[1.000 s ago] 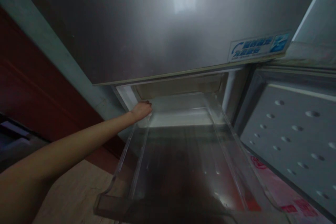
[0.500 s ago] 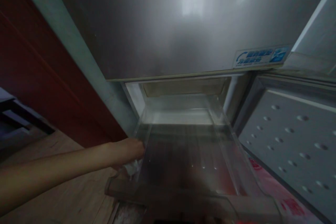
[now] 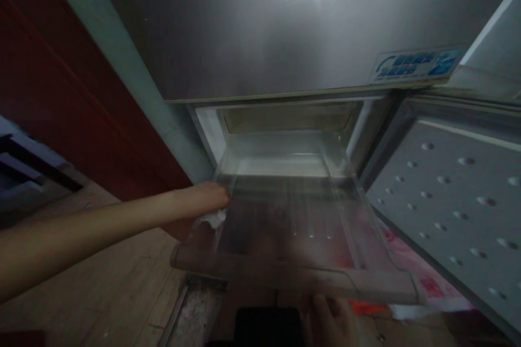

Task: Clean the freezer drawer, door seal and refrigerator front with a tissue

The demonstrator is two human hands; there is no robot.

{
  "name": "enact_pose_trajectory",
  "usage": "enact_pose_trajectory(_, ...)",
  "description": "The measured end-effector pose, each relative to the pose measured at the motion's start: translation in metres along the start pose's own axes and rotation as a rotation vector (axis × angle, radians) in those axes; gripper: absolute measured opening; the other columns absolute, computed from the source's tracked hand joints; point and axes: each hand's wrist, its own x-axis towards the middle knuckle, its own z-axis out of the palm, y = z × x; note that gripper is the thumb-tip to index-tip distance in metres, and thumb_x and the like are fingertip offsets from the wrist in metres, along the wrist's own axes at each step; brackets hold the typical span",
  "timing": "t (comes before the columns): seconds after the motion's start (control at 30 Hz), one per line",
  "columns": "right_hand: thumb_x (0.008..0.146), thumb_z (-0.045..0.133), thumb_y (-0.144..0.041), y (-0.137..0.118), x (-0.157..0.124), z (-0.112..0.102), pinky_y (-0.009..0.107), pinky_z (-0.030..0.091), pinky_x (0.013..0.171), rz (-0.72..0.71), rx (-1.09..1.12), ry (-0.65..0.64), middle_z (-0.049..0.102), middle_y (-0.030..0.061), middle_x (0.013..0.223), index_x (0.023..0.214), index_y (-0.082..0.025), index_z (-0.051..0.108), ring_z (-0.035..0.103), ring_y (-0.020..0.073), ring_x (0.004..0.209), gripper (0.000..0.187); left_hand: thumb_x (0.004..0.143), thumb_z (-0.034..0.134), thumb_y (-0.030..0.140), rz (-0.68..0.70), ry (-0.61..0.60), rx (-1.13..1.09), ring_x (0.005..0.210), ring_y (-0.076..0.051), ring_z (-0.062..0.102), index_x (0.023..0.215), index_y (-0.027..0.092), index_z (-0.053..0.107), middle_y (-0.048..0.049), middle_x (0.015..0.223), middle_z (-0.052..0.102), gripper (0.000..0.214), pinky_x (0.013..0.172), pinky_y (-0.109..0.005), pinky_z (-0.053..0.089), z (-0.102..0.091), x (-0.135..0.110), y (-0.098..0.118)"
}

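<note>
Facing a steel-fronted refrigerator with the lower compartment open and its door swung out to the right, dimpled liner showing. Pulled well out of that compartment: a clear plastic drawer, apparently bare inside, with red-printed packaging visible beneath its right side. Resting on the drawer's left wall, about midway along: left hand, closed over a crumpled white cloth pressed against the rim and inner face. Low at the frame's edge, just under the drawer's front lip: right hand, fingers loosely curled; cannot tell whether gripping the lip or merely near it. Beside it, a dark flat object, too dim to name.

Most likely wiping down the side wall. To do it well:
- Steady the front lip from below against tipping or sliding.
- Spread the cloth flat rather than bunched.
- Draw it along the wall in one direction, then down into the bottom corner.
- Press lightly, given thin plastic likely to flex.
</note>
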Motion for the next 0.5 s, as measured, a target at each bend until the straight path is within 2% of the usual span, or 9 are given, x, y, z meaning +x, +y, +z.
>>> enact_pose_trajectory(0.2,0.068,0.074,-0.05,0.006,-0.001,-0.006,0.024,0.047,0.055,0.039,0.037,0.039,0.063,0.0022,0.055,0.061,-0.017,0.061,0.058,0.014,0.054,0.036,0.084,0.053,0.003,-0.134,0.113,0.192,0.086,-0.018,0.06,0.083,0.01,0.069,-0.01,0.09,0.07,0.017,0.07,-0.026,0.044,-0.016,0.052,-0.055)
enact_pose_trajectory(0.3,0.067,0.075,-0.05,0.006,-0.001,-0.006,0.024,0.047,0.055,0.088,0.086,0.027,0.062,0.0018,0.054,0.062,-0.017,0.062,0.059,0.0142,0.054,0.036,0.087,0.054,0.007,-0.24,0.157,0.263,0.088,-0.017,0.061,0.084,0.01,0.065,-0.0062,0.09,0.068,0.012,0.075,-0.031,0.049,-0.019,0.079,-0.08)
enact_pose_trajectory(0.4,0.066,0.075,-0.052,0.002,-0.001,-0.004,0.023,0.046,0.052,0.111,0.092,0.02,0.06,0.0012,0.05,0.058,-0.017,0.061,0.057,0.0135,0.051,0.039,0.089,0.057,0.019,-0.302,0.163,0.305,0.087,-0.016,0.063,0.086,0.012,0.063,-0.0036,0.091,0.067,0.01,0.077,-0.035,0.053,-0.019,0.1,-0.095)
enact_pose_trajectory(0.5,0.061,0.078,-0.053,-0.002,-0.001,0.0,0.021,0.042,0.047,0.14,0.124,0.033,0.057,0.0001,0.046,0.051,-0.017,0.057,0.051,0.011,0.045,0.042,0.09,0.057,0.023,-0.338,0.163,0.323,0.086,-0.015,0.064,0.086,0.013,0.064,-0.0042,0.092,0.067,0.014,0.078,-0.034,0.053,-0.018,0.113,-0.1)
